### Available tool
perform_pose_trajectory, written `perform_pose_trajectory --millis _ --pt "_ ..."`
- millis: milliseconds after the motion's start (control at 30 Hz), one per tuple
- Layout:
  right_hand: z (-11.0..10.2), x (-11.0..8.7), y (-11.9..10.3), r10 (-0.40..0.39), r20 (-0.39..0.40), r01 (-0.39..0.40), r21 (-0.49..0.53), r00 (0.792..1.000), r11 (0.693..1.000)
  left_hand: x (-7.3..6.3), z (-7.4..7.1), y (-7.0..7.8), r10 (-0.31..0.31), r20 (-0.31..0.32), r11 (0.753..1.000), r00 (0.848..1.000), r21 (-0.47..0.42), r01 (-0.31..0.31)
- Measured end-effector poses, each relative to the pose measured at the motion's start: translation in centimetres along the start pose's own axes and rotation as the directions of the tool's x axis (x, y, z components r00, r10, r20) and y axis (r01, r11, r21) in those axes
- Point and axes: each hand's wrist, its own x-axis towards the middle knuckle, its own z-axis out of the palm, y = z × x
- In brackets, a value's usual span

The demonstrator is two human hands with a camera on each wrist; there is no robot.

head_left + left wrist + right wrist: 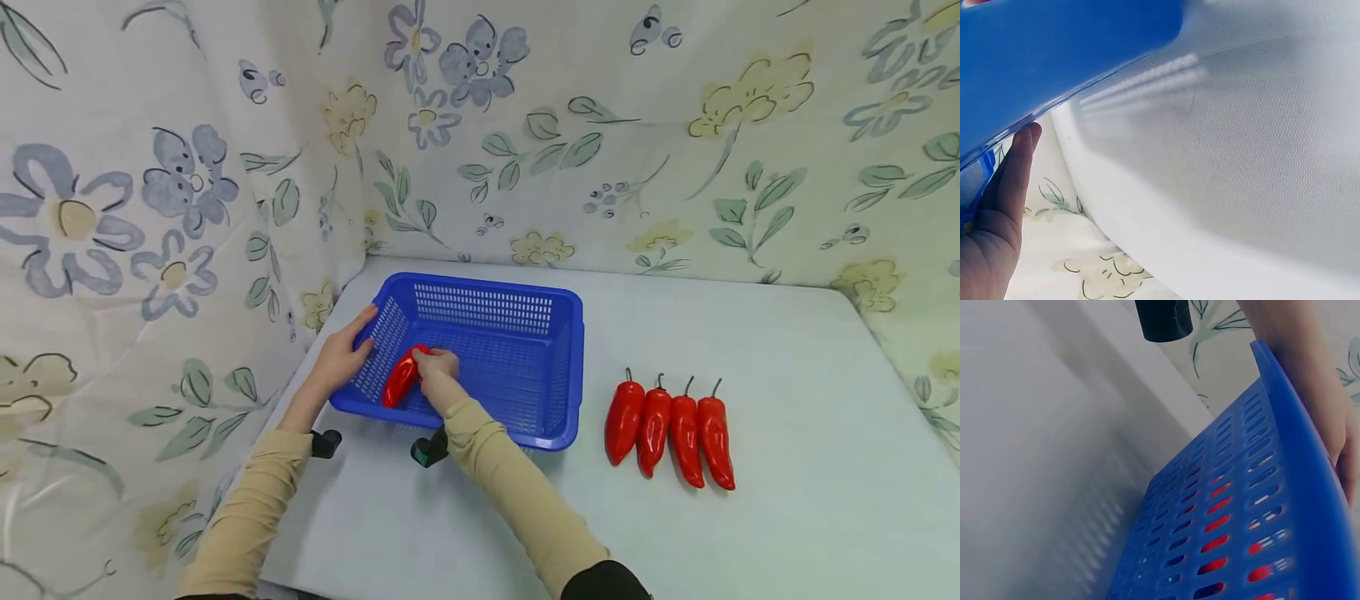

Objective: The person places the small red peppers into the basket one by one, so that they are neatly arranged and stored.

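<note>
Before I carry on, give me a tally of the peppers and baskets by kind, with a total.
Blue basket: 1
Red peppers: 5 (4 on the table, 1 inside the basket)
Total: 6

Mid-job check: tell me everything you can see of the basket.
The basket is blue, apparently plastic, rectangular and open-topped, with rounded corners, slotted walls and a solid rim. It sits open side up on the white table, left of four red peppers. The left hand holds its left rim; the right hand holds another pepper inside, near its front left corner. Whether that pepper touches it is unclear.
</note>
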Motion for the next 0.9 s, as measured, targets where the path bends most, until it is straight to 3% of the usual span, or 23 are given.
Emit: perform_pose_trajectory --millis 33,100,267,333,433,467,500,700,733,900 --pt "0.2 0.3 0.1 -0.012 0.006 0.012 0.002 1.0 1.0 0.1 0.1 0.1 -0.003 0.002 1.0 1.0 -0.004 0.003" --pt "1.1 3.2 1.8 -0.013 0.032 0.012 0.022 0.999 1.0 0.2 0.3 0.1 -0.009 0.005 1.0 1.0 -0.013 0.009" --pt "4.0 12.3 7.1 -0.024 0.046 0.024 -0.01 0.999 1.0 0.2 0.6 0.1 -0.026 0.016 0.999 1.0 -0.02 0.027" --pt "4.3 14.6 8.2 -0.005 0.072 0.006 -0.004 0.997 1.0 0.2 0.5 0.0 -0.021 0.014 1.0 1.0 -0.017 0.021" --pt "4.0 16.4 8.6 0.037 0.126 -0.04 0.022 0.991 0.999 0.1 0.3 -0.1 -0.009 0.002 1.0 1.0 -0.016 0.009" --pt "3.5 16.1 8.2 0.041 0.137 -0.045 0.025 0.99 0.999 0.1 0.3 -0.2 -0.005 0.001 1.0 1.0 -0.015 0.005" --pt "2.7 13.9 6.8 0.038 0.142 -0.041 0.018 0.989 0.999 0.1 0.2 -0.2 0.0 -0.001 1.0 1.0 -0.015 0.0" --pt "-1.3 8.4 2.2 0.036 0.233 -0.036 -0.007 0.972 0.999 0.1 -0.1 -0.2 0.044 -0.01 0.999 0.999 -0.014 -0.044" --pt "-1.7 9.5 2.3 0.053 0.255 -0.053 -0.007 0.965 0.999 0.1 -0.1 -0.2 0.049 -0.012 0.999 0.999 -0.014 -0.049" --pt "-6.3 0.1 -3.5 0.047 0.393 -0.039 -0.027 0.918 0.999 0.0 -0.2 -0.1 0.041 -0.007 0.999 0.999 -0.011 -0.041"
